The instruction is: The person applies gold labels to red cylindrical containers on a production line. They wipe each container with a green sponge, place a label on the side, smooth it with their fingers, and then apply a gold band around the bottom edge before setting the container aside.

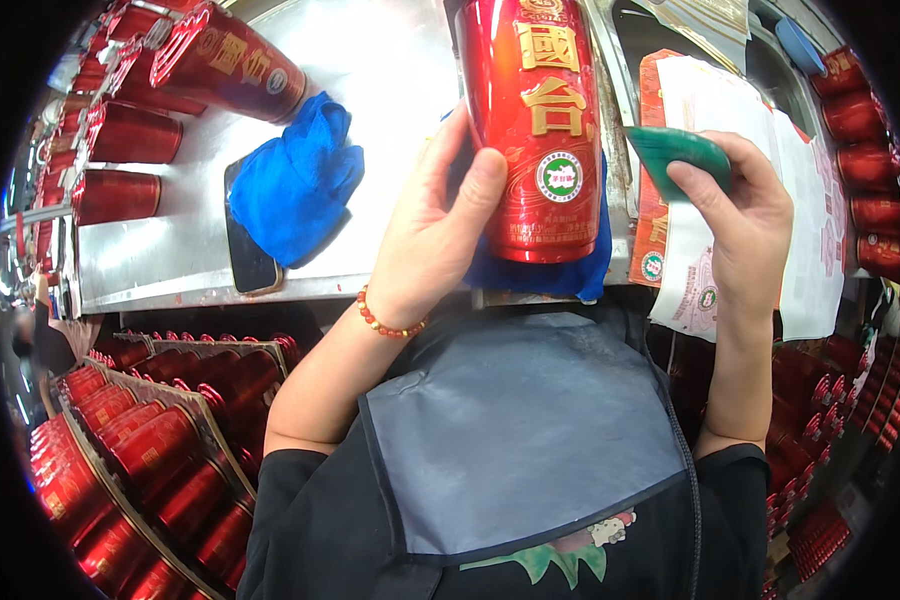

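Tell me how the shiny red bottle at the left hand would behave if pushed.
The shiny red bottle looks stiff: its outline shows no dent where the thumb of the left hand rests. Its glossy, light-catching surface may be slippery. With rounded sides, it could roll on its side, though the blue cloth at its lower end might slow that.

Glossy red tapered bottle [536, 140]: smooth, sharp highlights, glass or metal indeterminable; gold lettering [552, 105] with metallic sheen. Thin green flat scraper [692, 152]: smooth, plastic-looking, slight sheen. Silver metal worktop [390, 70]: smooth, reflective, lightly smudged. Crumpled blue cloth [295, 190]: matt, soft folds. White printed sheets [818, 225]: paper-like, mostly matt. Grey apron panel [525, 430]: smooth, leathery, low sheen. Red-amber beaded bracelet [382, 326]: polished.
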A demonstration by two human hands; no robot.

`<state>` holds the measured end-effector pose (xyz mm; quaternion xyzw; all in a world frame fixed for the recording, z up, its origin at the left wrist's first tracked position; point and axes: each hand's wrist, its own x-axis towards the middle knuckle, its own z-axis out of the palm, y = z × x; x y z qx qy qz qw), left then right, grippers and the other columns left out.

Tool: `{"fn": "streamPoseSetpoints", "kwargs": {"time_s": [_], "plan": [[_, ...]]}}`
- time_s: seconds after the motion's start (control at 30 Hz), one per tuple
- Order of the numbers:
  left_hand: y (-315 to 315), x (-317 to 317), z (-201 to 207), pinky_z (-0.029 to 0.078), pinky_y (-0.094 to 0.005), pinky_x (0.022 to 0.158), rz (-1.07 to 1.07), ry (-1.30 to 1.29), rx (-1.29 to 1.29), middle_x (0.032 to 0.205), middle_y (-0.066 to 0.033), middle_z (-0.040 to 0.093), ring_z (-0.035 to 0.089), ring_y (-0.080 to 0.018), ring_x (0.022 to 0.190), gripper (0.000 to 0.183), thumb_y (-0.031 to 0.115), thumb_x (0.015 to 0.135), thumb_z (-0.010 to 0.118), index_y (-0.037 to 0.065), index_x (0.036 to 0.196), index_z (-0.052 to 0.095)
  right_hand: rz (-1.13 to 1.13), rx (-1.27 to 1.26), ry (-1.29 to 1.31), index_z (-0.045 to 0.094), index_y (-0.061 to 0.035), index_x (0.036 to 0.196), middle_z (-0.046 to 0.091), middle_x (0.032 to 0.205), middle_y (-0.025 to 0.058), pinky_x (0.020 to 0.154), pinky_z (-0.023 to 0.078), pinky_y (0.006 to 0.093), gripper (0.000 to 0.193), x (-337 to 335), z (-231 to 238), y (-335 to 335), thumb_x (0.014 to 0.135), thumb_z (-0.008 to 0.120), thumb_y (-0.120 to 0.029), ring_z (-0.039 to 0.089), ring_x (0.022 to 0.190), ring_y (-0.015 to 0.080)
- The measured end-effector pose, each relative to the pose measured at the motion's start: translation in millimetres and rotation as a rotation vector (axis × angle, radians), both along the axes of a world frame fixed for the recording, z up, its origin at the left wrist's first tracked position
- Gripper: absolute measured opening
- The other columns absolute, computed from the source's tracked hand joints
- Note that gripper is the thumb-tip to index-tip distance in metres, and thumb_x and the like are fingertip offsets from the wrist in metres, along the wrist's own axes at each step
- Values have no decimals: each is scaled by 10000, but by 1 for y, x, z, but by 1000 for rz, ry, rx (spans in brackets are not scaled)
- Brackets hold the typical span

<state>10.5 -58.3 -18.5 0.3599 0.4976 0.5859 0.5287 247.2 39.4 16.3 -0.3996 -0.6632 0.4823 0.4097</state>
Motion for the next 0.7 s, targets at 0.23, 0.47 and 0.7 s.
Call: {"fn": "streamPoseSetpoints", "kwargs": {"time_s": [0.23, 0.47, 0.7], "plan": [[-4, -19, -14, 298, -462, 1185, -109, 891, 378, 1552, -264, 346, 350, -380, 1436, 1328, 375, 630, 965, -47, 1593, 153, 343, 508, -186, 749, -35, 1035, 680, 918, 95, 740, 542, 298, 390, 9, 5, -40, 693, 769, 151, 661, 839, 213], [-2, 0, 0, 382, -428, 1145, 18, 839, 291, 1522, -258, 404, 442, -372, 1385, 1258, 255, 624, 963, -43, 1586, 210, 265, 821, -340, 772, -39, 1030, 641, 888, 69, 645, 490, 337, 437, -17, 19, -40, 608, 771, 72, 604, 712, 242], [-8, 12, 17, 504, -416, 1006, 105, 941, 230, 1423, -261, 486, 554, -408, 1261, 1156, 193, 645, 918, -10, 1580, 269, 276, 799, -507, 789, -63, 1046, 563, 795, 44, 633, 463, 323, 523, -34, 47, -43, 543, 821, 78, 559, 715, 212]]}}
